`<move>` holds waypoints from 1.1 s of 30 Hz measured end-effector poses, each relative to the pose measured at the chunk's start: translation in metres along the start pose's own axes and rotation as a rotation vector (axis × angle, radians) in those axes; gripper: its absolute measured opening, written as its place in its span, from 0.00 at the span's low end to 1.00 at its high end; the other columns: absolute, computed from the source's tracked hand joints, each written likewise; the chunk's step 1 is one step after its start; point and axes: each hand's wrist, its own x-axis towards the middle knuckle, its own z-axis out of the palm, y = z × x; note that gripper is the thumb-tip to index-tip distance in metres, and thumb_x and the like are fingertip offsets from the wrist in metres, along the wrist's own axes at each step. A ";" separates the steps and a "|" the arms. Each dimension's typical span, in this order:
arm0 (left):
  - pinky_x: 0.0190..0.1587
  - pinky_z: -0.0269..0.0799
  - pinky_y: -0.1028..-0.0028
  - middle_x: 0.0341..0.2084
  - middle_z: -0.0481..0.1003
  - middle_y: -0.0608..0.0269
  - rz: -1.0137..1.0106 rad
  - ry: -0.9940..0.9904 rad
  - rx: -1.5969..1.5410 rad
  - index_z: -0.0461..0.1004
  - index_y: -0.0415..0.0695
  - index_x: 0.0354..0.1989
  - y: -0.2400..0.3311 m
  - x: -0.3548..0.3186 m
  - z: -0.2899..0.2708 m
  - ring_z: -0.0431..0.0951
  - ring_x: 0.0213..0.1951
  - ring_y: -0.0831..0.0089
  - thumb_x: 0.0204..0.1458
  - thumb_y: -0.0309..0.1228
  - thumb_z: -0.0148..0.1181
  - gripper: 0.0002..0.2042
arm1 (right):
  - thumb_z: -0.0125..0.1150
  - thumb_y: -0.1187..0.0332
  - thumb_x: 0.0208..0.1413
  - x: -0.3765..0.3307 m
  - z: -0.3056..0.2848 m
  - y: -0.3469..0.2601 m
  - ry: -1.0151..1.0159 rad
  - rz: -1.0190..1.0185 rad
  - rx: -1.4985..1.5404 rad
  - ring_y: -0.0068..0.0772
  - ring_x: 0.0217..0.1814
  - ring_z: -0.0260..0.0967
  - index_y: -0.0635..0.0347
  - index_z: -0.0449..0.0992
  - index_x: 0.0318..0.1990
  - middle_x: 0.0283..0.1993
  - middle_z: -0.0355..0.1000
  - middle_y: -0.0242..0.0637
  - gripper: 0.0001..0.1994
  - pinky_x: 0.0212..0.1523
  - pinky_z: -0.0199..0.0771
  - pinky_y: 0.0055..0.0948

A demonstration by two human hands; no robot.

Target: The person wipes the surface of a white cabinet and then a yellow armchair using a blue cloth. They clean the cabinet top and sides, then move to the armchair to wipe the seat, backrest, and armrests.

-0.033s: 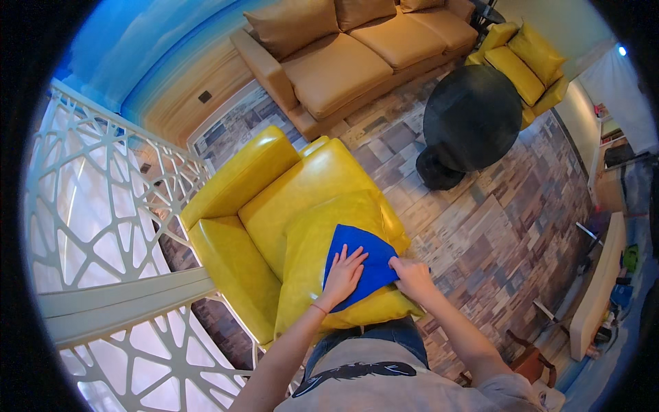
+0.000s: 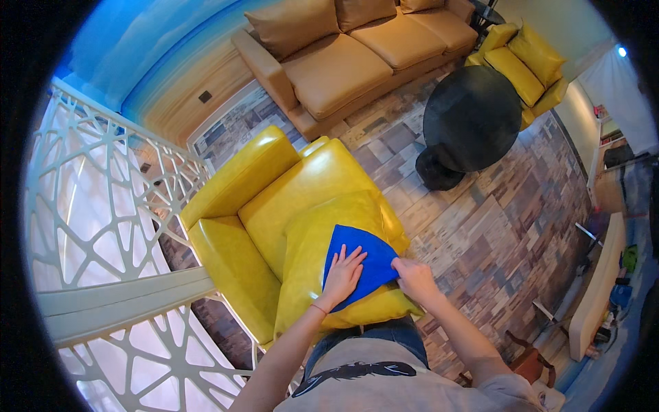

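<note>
1. The person leans over a loose yellow cushion point(image 2: 322, 275) that rests on the front edge of the yellow armchair point(image 2: 274, 199). This cushion is my landmark.
2. A blue cloth point(image 2: 367, 257) lies flat on top of the cushion, on its right half.
3. The left hand point(image 2: 341, 275) lies open and flat on the cloth, fingers spread. It presses down and grips nothing.
4. The right hand point(image 2: 414, 276) is at the right edge of the cushion. Its fingers pinch the corner of the cloth there.
5. To wipe well, I think the flat hand should push evenly while the other hand keeps the corner tight, so the cloth does not bunch up.
6. The cushion sits on the seat's edge, so a hard push could tip it off.
7. Behind the cushion rises the chair's back.
8. Farther off to the right stands a round black table point(image 2: 473, 117).
9. Farthest away is a long tan sofa point(image 2: 343, 62).
</note>
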 end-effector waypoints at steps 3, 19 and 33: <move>0.71 0.43 0.44 0.68 0.63 0.60 -0.010 0.031 0.041 0.69 0.52 0.65 0.004 -0.007 0.001 0.49 0.72 0.40 0.65 0.38 0.48 0.20 | 0.56 0.76 0.48 -0.016 -0.017 -0.007 0.125 -0.074 -0.028 0.46 0.37 0.75 0.57 0.70 0.34 0.30 0.74 0.41 0.05 0.35 0.75 0.42; 0.69 0.37 0.37 0.72 0.54 0.54 -0.051 0.143 0.299 0.62 0.46 0.69 0.049 -0.042 0.012 0.44 0.73 0.38 0.62 0.41 0.51 0.27 | 0.55 0.53 0.63 -0.027 0.028 -0.024 -0.286 0.048 0.088 0.61 0.76 0.50 0.41 0.67 0.66 0.74 0.55 0.51 0.24 0.67 0.55 0.65; 0.71 0.40 0.39 0.68 0.61 0.53 0.439 -0.247 0.005 0.67 0.46 0.64 0.070 -0.013 0.015 0.46 0.73 0.40 0.53 0.48 0.64 0.32 | 0.45 0.46 0.69 0.050 0.148 0.098 -0.210 0.311 0.924 0.48 0.82 0.33 0.45 0.56 0.74 0.80 0.41 0.42 0.30 0.77 0.36 0.43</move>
